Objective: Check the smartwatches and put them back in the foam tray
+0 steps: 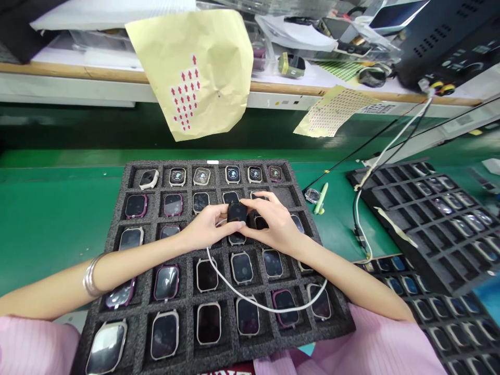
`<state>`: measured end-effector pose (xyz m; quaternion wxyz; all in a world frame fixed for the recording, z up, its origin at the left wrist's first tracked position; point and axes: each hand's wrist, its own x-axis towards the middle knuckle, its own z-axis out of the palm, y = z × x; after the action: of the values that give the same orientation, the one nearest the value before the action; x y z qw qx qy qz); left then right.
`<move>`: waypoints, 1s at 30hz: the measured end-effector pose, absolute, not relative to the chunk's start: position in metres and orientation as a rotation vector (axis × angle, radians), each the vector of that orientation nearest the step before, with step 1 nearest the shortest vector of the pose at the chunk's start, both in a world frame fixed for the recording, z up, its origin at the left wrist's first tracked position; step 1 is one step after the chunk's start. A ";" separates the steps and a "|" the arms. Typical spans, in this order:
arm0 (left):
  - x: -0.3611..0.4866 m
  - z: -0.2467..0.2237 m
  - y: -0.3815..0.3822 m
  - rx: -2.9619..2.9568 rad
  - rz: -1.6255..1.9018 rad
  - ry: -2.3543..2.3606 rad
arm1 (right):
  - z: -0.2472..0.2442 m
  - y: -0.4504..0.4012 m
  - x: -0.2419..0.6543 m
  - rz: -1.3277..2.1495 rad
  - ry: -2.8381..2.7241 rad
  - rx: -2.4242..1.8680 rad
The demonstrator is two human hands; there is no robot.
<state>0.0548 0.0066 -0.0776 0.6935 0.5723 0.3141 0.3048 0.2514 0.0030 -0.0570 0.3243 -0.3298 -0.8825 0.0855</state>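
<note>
A small black watch-like device (237, 212) is pinched between both hands above the middle of a dark foam tray (187, 260). My left hand (209, 226) grips its left side, beside a white cable that loops down over the tray and back up under my right forearm. My right hand (273, 221) holds the right side with thumb and fingers. Square watch bodies in silver and purple frames lie in most tray compartments, such as a purple-framed one (166, 282). In the top row several watch screens (233, 174) are lit.
More foam trays of watches (429, 208) lie to the right. A light green pen (321, 198) rests by the tray's right edge. Cables hang from the cluttered shelf (109, 73); a yellow sticker sheet (219, 62) droops over its edge.
</note>
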 end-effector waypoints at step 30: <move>0.052 -0.068 0.010 1.262 0.687 0.665 | -0.065 0.003 0.250 0.170 -2.280 -0.803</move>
<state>0.0523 0.0104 -0.0681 0.7026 0.5672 0.2990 0.3088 0.2499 0.0033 -0.0646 0.3515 -0.3103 -0.8808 0.0658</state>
